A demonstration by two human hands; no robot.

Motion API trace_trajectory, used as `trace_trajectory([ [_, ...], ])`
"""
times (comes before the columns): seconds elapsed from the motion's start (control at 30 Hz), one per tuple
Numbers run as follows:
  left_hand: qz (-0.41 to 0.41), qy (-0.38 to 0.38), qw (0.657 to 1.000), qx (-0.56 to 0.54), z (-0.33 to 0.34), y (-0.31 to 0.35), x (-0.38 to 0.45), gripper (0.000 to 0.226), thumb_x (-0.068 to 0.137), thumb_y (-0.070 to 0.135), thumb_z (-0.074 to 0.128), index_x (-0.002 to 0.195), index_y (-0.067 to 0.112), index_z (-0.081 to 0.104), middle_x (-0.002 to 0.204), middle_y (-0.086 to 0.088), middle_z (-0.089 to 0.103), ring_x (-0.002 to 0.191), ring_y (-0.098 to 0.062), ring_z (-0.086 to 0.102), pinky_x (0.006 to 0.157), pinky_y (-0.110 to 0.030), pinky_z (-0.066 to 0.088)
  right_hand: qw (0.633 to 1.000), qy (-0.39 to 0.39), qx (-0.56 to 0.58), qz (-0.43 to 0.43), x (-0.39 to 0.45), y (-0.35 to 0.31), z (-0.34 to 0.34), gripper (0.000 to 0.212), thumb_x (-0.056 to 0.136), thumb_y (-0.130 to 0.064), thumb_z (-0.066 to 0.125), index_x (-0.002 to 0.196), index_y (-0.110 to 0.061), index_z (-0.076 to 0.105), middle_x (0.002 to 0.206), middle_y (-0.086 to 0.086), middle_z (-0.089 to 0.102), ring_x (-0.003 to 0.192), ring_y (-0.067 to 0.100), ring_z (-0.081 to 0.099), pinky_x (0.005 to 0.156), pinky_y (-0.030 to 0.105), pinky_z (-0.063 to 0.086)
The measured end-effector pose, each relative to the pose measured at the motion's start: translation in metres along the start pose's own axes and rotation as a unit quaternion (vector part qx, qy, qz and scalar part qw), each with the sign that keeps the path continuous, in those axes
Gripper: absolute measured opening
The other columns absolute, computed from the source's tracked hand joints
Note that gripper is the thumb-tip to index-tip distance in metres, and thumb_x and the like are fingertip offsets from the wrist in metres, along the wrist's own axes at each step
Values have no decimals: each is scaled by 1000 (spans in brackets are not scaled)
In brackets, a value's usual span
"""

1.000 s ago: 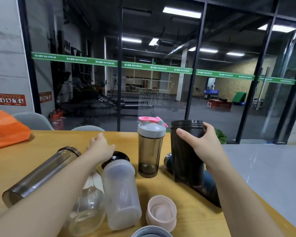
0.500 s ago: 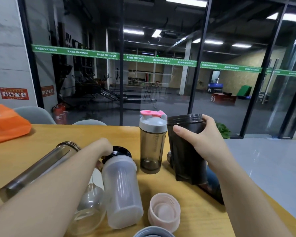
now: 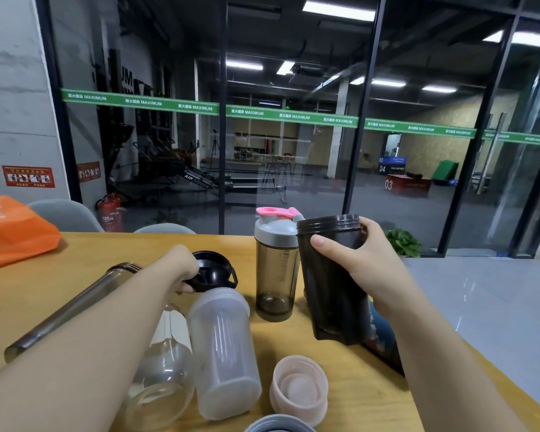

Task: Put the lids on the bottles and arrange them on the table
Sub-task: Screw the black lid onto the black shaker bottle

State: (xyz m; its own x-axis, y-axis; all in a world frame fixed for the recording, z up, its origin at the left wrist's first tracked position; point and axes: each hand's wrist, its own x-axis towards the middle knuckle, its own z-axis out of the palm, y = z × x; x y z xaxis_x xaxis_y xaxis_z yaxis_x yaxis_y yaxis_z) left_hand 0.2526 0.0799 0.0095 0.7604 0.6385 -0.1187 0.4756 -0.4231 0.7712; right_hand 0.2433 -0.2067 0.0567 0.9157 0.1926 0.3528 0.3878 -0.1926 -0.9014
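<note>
My right hand (image 3: 360, 263) grips an open black shaker bottle (image 3: 334, 294) near its threaded rim and holds it upright, lifted slightly off the wooden table (image 3: 85, 260). My left hand (image 3: 181, 269) pinches a black lid (image 3: 214, 271) by its edge, just left of a smoky bottle with a grey and pink lid (image 3: 276, 263) that stands upright. A frosted white bottle (image 3: 223, 350), a clear round bottle (image 3: 162, 378) and a long smoky bottle (image 3: 72, 307) lie on their sides under and beside my left forearm.
A pink lid (image 3: 298, 389) lies upside down at the front, with a grey rim (image 3: 278, 425) at the bottom edge. A dark bottle (image 3: 384, 341) lies behind the black shaker. An orange bag (image 3: 10, 232) sits far left. The table's right edge drops to a grey floor.
My left hand has reached past the lying bottles and taken hold of the black lid. My right hand has kept the black shaker upright, shifting it slightly.
</note>
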Motion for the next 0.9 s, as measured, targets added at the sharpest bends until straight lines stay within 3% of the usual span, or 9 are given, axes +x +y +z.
trace_trajectory([
  [0.07,-23,28,997,-71,-5,0,3,4,88,-7,50,90,-5,52,85,-26,65,70,-33,65,50,-33,56,1000,-6,2,-3,-1,0,2,91,63,-43,82,137,-20,36,122,-3,58,104,11,58,69,17,47],
  [0.13,-29,47,987,-154,-10,-2,8,25,80,-7,55,105,-6,52,118,-28,53,86,-38,66,41,-34,56,1000,-11,-3,-7,-4,-1,5,89,65,-40,82,138,-19,34,123,-4,56,104,11,56,66,13,43],
  [0.2,-21,48,979,-198,-14,-6,9,43,74,-6,59,115,-4,49,126,-27,47,78,-34,68,41,-32,55,1000,-10,-10,-14,-6,-2,7,89,67,-38,82,139,-19,32,123,-5,54,102,10,54,62,12,41],
  [0.3,-9,43,951,-305,-24,3,-19,38,73,-8,59,110,-8,53,118,-24,55,64,-29,68,50,-33,57,999,-8,-21,-22,-9,-4,8,91,68,-38,81,141,-20,29,119,-8,50,100,8,50,59,10,38],
  [0.43,12,27,916,-401,-27,16,-66,8,84,-14,51,82,-6,52,80,-14,55,63,-21,58,80,-40,54,998,-7,-45,-41,-20,-4,11,93,68,-36,82,142,-21,27,118,-8,47,100,7,47,58,6,36],
  [0.6,52,23,872,-486,-28,15,-101,12,82,-11,56,85,0,54,94,-18,53,68,-23,55,84,-39,54,995,17,-56,-81,-39,1,11,91,65,-32,84,138,-22,31,111,-15,47,92,-3,49,60,4,39],
  [0.73,94,-20,826,-555,-15,6,-128,31,87,-8,58,117,-5,54,103,-14,64,85,-21,65,85,-36,53,989,49,-65,-124,-49,7,10,84,63,-27,86,131,-25,35,100,-27,45,90,-16,46,65,2,39],
  [0.83,138,-70,811,-564,6,-3,-151,19,88,-10,55,103,1,59,105,-13,67,93,-19,66,86,-31,51,978,75,-108,-164,-56,12,15,86,61,-28,87,130,-27,36,105,-26,48,96,-9,50,80,8,40],
  [0.9,171,-80,829,-527,20,-9,-158,23,86,-11,57,100,8,62,104,-10,69,99,-20,64,88,-31,51,964,94,-155,-195,-59,16,19,89,58,-31,88,132,-22,38,116,-16,53,108,3,51,93,22,44],
])
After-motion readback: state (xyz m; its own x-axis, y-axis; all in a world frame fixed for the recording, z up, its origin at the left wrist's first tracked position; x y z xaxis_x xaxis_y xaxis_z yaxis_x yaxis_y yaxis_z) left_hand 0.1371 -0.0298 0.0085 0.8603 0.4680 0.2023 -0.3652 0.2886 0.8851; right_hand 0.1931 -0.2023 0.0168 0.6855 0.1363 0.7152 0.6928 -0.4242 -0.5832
